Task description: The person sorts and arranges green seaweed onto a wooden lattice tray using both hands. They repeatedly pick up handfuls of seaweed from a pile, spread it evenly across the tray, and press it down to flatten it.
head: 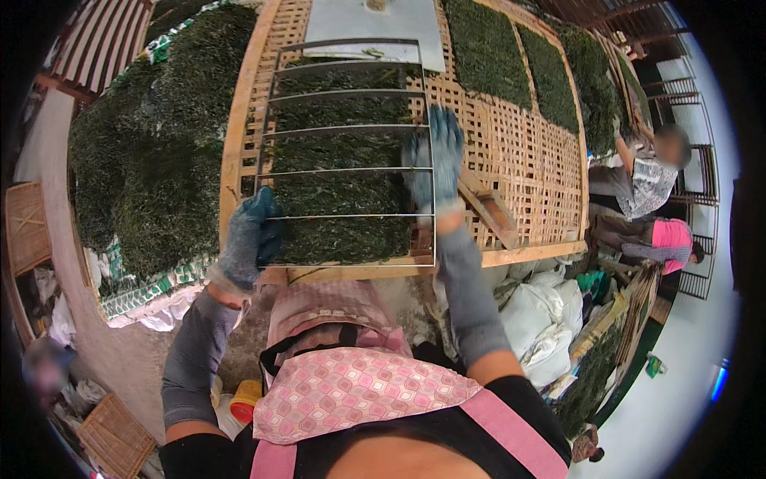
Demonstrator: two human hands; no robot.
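Note:
A thin metal frame with several crossbars (347,172) lies over a rectangular sheet of dark green stringy plant material (341,239) on a woven bamboo lattice panel (526,191). My left hand (248,239), in a blue-grey coated glove, grips the frame's near left corner. Along its right side bar is my gloved right hand (440,155), blurred, with fingers pointing away from me on both sides of the bar. Whether it grips the bar cannot be told. Close to that hand, a small wooden piece with a handle (494,212) rests on the lattice.
To the left is a large heap of the same green material (161,138) on printed sheeting. A pale board (335,24) lies at the panel's far end, beside finished green sheets (491,48). White sacks (541,317) sit at lower right. Several people are around, including one at right (646,179).

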